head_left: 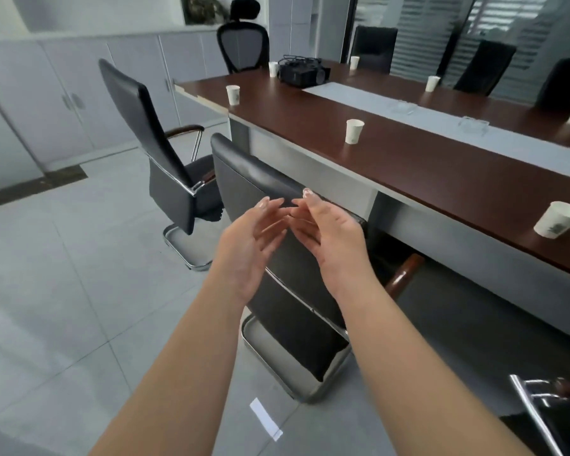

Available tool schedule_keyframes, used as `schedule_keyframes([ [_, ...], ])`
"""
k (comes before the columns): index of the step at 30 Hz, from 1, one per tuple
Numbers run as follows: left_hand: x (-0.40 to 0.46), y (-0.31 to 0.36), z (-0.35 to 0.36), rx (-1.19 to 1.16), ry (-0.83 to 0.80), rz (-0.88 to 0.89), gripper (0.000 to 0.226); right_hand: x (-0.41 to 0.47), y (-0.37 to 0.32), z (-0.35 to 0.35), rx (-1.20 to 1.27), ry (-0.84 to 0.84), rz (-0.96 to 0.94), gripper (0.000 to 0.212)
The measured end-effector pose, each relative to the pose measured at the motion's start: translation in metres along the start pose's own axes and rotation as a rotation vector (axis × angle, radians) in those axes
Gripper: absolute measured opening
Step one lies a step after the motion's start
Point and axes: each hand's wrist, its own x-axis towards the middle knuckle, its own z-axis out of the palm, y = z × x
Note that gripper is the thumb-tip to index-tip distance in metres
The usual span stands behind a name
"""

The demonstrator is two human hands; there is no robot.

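Note:
A black leather chair point(244, 172) with a chrome frame stands pushed in at the long brown table point(441, 179). Both my arms reach out towards its backrest. My left hand point(247, 245) hovers in front of the backrest with straight, spread fingers, palm turned right. My right hand point(329, 245) faces it, fingers straight, its fingertips close to the top edge of the backrest. Whether either hand touches the chair I cannot tell. Neither hand holds anything.
A second black chair point(152, 133) stands pulled out to the left on the tiled floor. White paper cups point(354, 130) point(558, 219) point(233, 94) stand along the table, with a black projector point(301, 72) at its far end. More chairs line the far side. Grey cabinets point(73, 100) run along the left wall.

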Motion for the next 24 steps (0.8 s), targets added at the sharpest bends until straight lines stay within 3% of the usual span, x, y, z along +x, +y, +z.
schedule_keyframes([
  [8,0.029,0.062,-0.089,0.114,-0.08,-0.049,0.025,0.001,0.04,0.093,-0.088,0.144,-0.045,0.018],
  [20,0.11,0.096,-0.068,0.389,-0.11,-0.082,0.013,0.066,-0.017,0.074,-0.458,0.205,-0.155,0.016],
  [24,0.149,0.106,-0.059,0.865,-0.151,0.078,0.03,0.1,-0.025,0.062,-0.645,0.188,-0.145,0.013],
])
